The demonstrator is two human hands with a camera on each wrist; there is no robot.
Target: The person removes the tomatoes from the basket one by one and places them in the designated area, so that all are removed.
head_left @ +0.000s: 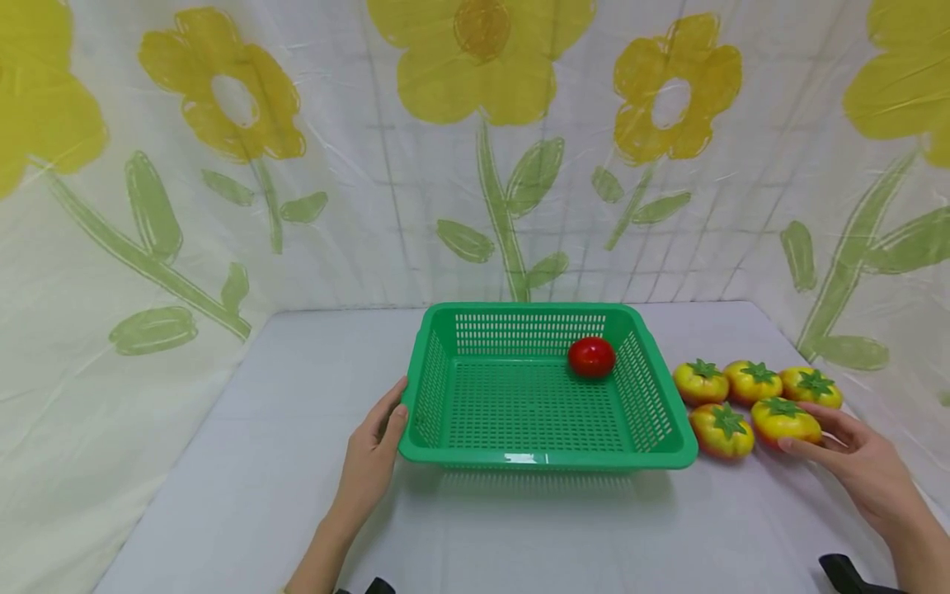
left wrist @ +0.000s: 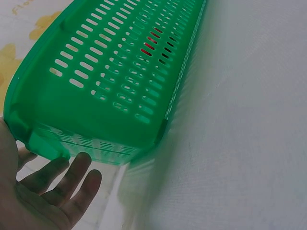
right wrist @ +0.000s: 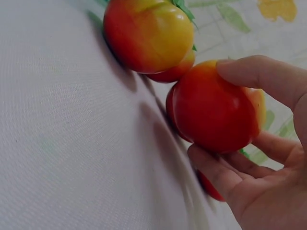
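Observation:
A green plastic basket (head_left: pixel 534 458) stands in the middle of the table, and inside its back right corner lies a red tomato (head_left: pixel 591 357). My left hand (head_left: pixel 373 445) touches the basket's left rim; the left wrist view has its loosely spread fingers (left wrist: pixel 79 170) beside the end handle. On the right, my right hand (head_left: pixel 864 458) pinches a red-and-yellow tomato (head_left: pixel 785 421) with a green leafy top, thumb on one side and fingers on the other. That tomato (right wrist: pixel 213 108) shows its red underside in the right wrist view.
Several more red-and-yellow tomatoes (head_left: pixel 721 431) sit close together right of the basket. A white cloth covers the table (head_left: pixel 297 429). Behind it hangs a white curtain (head_left: pixel 334 272) with yellow flowers. Dark objects (head_left: pixel 853 573) show at the bottom edge.

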